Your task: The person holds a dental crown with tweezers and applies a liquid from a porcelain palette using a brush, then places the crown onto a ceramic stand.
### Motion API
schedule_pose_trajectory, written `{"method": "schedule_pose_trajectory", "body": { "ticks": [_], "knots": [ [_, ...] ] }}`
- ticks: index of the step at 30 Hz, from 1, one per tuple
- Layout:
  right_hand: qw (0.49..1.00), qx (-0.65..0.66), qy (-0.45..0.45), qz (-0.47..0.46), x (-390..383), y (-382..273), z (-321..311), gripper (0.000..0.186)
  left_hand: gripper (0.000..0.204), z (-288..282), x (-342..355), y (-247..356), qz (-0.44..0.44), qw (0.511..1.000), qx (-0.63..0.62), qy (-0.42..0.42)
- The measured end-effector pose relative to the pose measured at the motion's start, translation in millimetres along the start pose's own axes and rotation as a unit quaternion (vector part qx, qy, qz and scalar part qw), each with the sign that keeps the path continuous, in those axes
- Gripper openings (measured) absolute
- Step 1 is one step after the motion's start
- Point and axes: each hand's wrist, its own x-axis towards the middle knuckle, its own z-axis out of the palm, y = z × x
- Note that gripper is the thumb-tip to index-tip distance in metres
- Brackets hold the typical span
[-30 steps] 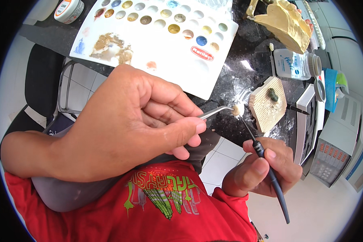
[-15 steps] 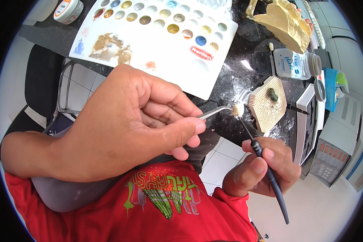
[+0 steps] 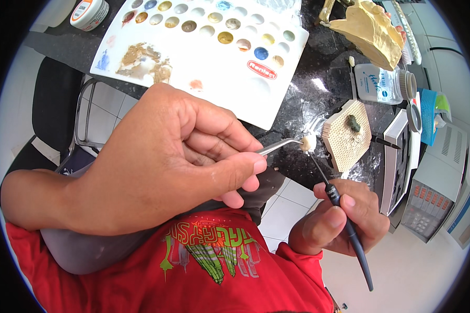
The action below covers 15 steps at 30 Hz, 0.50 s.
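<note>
Pinched between the thumb and fingers of my left hand (image 3: pixel 193 161) are bent-tip metal tweezers (image 3: pixel 278 146). Their tips meet a small cream-white dental crown (image 3: pixel 308 143), held over the dark bench beside the honeycomb tray. My right hand (image 3: pixel 344 216) grips a slim black brush (image 3: pixel 353 233) like a pen, its handle pointing down and to the right. The fine brush tip reaches up to the underside of the crown and seems to touch it. Which face of the crown the tip meets is too small to tell.
A white mixing palette (image 3: pixel 230 99) with wells of colour lies beyond my left hand. Right of the crown sits a honeycomb firing tray (image 3: pixel 344 146) bearing a dark lump (image 3: pixel 353 123). Behind are a bottle (image 3: pixel 376 83), a plaster jaw model (image 3: pixel 368 34) and a jar (image 3: pixel 89 15).
Both hands hold nearly the same place and grip. Only a very slight shift of the view and of the brush shows.
</note>
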Motion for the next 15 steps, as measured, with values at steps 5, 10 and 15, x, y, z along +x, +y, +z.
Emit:
{"method": "schedule_pose_trajectory", "body": {
  "ticks": [5,10,15],
  "knots": [
    [1.0,-0.012,-0.005,0.005,-0.5,-0.4,-1.1,0.023,0.019,0.4,0.4,-0.5,0.004,1.0,0.003,0.001],
    [1.0,-0.012,0.001,0.01,-0.4,-2.0,0.0,0.022,0.019,0.6,-0.6,-1.3,0.008,1.0,0.003,0.003],
    [1.0,-0.016,0.007,0.006,-1.1,-1.1,1.7,0.022,0.019,-0.3,0.3,-0.8,0.009,1.0,0.005,0.0]
  ]
}}
